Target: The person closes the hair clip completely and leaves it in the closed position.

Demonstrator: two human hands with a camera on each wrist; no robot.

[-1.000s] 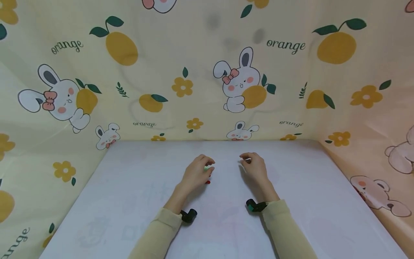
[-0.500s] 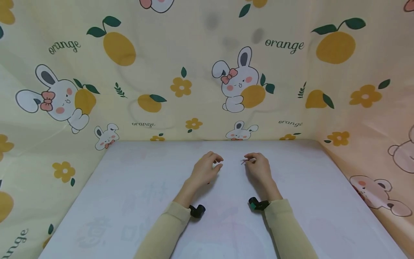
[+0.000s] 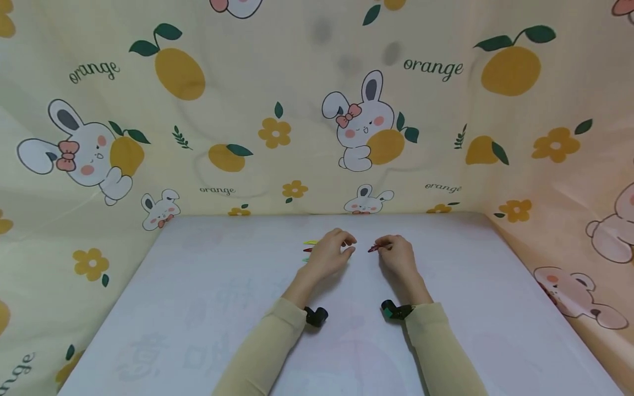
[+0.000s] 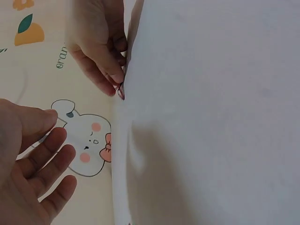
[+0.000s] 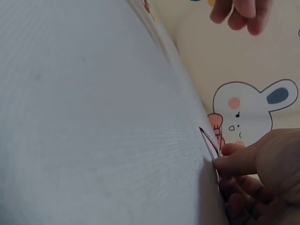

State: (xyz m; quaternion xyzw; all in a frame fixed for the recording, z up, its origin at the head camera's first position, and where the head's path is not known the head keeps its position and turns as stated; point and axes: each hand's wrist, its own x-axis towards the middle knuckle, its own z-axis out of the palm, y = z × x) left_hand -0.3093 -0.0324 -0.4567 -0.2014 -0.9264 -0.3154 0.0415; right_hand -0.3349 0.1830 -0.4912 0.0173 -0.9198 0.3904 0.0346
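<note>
My right hand (image 3: 398, 256) pinches a dark red snap hair clip (image 3: 373, 249) between thumb and fingers, low over the white table. In the right wrist view the clip's (image 5: 212, 142) two thin arms meet at a point and stand slightly apart. Facing it from the left, my left hand (image 3: 328, 254) holds nothing; its fingers are bent loosely. Partly behind the left hand lie a yellow clip (image 3: 310, 242), a red clip (image 3: 307, 250) and a green clip (image 3: 306, 259), their right ends hidden by it.
The white tabletop (image 3: 208, 308) reaches back to a cloth backdrop (image 3: 302, 159) printed with rabbits and oranges. More cloth hangs along the table's left and right sides. A small black camera sits on each wrist.
My left hand has moved right and slightly away from me, uncovering the yellow, red and green clips. My right hand has shifted slightly right, and the clip in it shows more clearly.
</note>
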